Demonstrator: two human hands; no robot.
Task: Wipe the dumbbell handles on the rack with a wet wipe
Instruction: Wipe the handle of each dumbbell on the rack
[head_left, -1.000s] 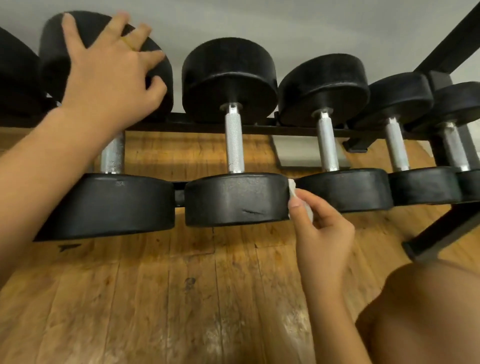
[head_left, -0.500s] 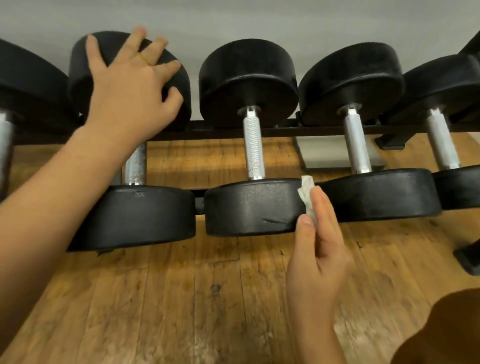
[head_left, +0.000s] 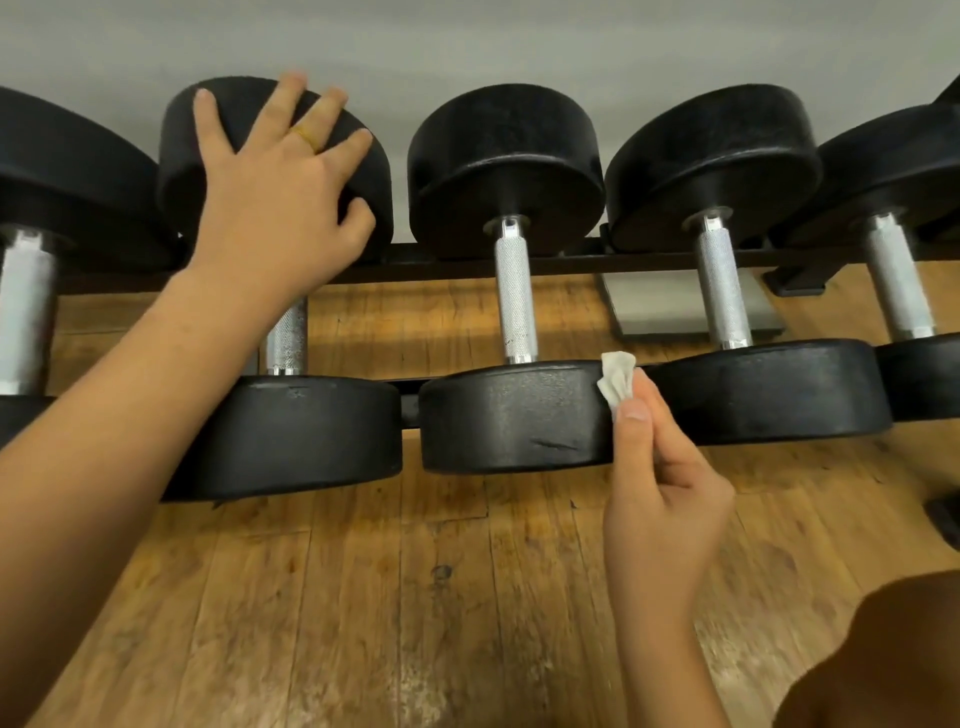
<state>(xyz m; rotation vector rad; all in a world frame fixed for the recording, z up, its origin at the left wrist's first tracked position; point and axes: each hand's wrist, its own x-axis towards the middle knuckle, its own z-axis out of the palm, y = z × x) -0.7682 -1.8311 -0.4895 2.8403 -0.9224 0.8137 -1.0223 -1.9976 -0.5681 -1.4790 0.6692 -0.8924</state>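
Approach is seemingly starting: right hand is pinching a crumpled white wet wipe, needing lifting onto the central knurled steel handle; left hand lying released.

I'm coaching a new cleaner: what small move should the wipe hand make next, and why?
Probably raise the right hand up-left, bringing the wet wipe onto the nearest knurled handle. The wipe sits beside that dumbbell's near head, touching no handle; the left hand rests on the neighbouring dumbbell.

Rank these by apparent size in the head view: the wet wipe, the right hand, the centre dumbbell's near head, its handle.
1. near head and right hand: look alike, and the hand is nearer the camera, so unranked.
2. handle.
3. wet wipe, smallest.
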